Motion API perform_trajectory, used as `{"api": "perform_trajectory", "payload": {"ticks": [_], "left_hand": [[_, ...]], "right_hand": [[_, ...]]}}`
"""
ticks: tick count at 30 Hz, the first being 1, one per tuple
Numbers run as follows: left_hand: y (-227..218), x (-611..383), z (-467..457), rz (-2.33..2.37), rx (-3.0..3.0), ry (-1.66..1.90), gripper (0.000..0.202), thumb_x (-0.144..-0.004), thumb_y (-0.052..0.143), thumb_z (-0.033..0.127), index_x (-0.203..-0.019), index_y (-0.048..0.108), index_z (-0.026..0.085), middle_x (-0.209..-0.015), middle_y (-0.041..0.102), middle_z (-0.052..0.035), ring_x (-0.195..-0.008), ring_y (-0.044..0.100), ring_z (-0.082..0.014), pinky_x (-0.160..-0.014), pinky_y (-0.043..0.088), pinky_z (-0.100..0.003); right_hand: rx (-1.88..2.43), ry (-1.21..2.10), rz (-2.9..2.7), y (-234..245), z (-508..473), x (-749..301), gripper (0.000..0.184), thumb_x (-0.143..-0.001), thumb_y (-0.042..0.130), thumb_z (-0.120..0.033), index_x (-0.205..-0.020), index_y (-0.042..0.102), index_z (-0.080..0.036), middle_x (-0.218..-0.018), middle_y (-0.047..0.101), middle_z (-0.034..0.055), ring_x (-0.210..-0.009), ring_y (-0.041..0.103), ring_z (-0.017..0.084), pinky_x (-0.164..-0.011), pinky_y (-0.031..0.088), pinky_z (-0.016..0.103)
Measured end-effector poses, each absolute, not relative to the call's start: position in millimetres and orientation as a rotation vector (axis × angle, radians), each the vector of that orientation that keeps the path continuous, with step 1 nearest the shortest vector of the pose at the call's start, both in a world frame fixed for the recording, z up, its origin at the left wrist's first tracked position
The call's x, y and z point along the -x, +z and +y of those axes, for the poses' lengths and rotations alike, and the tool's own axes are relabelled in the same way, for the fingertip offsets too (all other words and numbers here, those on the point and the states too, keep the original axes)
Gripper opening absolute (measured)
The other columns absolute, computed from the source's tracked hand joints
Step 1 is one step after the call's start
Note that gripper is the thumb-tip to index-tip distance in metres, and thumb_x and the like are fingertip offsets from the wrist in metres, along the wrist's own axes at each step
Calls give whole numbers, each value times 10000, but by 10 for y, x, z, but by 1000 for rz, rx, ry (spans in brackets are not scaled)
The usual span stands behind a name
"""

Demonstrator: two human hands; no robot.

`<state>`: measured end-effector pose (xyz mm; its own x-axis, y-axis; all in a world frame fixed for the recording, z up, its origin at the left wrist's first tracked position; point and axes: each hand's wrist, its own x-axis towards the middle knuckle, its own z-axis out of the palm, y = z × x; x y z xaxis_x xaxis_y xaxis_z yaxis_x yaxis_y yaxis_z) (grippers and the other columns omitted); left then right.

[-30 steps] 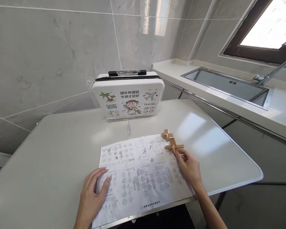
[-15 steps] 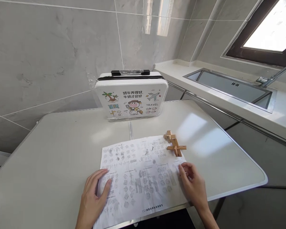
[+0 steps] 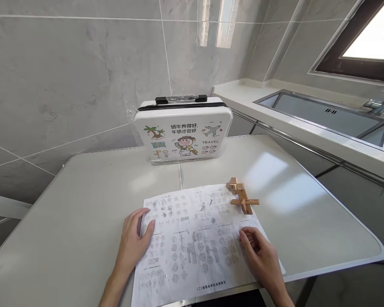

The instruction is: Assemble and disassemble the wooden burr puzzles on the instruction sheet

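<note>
A printed paper sheet (image 3: 195,238) full of small puzzle diagrams lies on the white table (image 3: 83,204). My left hand (image 3: 132,243) rests flat on the sheet's left edge with its fingers stretched out. My right hand (image 3: 260,258) lies on the sheet's right part with its fingers loosely curled, and nothing shows in them. A small wooden interlocking puzzle (image 3: 241,196) sits at the sheet's far right corner, a short way beyond my right hand and apart from it.
A white cartoon-printed case (image 3: 182,134) with a black handle stands upright at the table's far edge against the tiled wall. To the right, past a gap, runs a counter with a steel sink (image 3: 326,115) and a tap (image 3: 380,104).
My right hand has drawn back from the wooden puzzle toward me and now lies on the paper. The view has shifted slightly. My left hand stays on the sheet.
</note>
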<state>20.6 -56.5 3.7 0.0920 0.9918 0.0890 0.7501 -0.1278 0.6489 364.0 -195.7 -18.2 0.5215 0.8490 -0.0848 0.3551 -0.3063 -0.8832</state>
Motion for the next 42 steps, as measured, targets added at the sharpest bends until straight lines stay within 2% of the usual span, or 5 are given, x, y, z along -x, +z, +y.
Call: {"api": "perform_trajectory", "payload": {"ticks": [8, 14, 17, 29, 42], "left_hand": [[-18, -425, 130, 1653, -2022, 817, 387, -985, 571, 447, -1297, 623, 224, -1375, 645, -109, -1345, 535, -310, -1146, 439, -492], [-78, -361, 433, 1685, -1825, 961, 324, -935, 598, 485, -1111, 685, 228, -1037, 762, -72, -965, 698, -245, -902, 555, -380], [-98, -352, 398, 1687, -1799, 961, 309, -928, 618, 491, -1096, 701, 246, -1001, 765, -57, -922, 698, -231, -801, 554, -335], [-96, -387, 377, 1605, -1737, 1042, 287, -1048, 415, 388, -1196, 616, 249, -1068, 765, -53, -857, 693, -194, -811, 536, -330], [-118, -369, 374, 1579, -1722, 1084, 286, -1013, 363, 249, -1182, 594, 236, -1071, 747, -65, -929, 715, -210, -968, 521, -404]], "right_hand": [[1890, 709, -1013, -261, -1976, -3667, 425, -976, 567, -636, -933, 698, -234, -769, 701, 45, -658, 610, 223, -607, 509, 311], [1919, 707, -1024, -314, -2003, -3684, 400, -992, 549, -615, -959, 687, -242, -782, 700, 29, -649, 593, 204, -605, 508, 288], [1916, 717, -1013, -316, -2009, -3690, 387, -990, 557, -606, -958, 687, -244, -783, 703, 24, -639, 589, 200, -608, 510, 285], [1895, 686, -1011, -243, -1988, -3686, 379, -984, 574, -590, -930, 701, -237, -766, 698, 26, -655, 606, 202, -612, 513, 282], [1884, 692, -1015, -273, -2010, -3683, 378, -983, 576, -590, -939, 699, -236, -773, 698, 32, -655, 604, 202, -597, 510, 282]]}}
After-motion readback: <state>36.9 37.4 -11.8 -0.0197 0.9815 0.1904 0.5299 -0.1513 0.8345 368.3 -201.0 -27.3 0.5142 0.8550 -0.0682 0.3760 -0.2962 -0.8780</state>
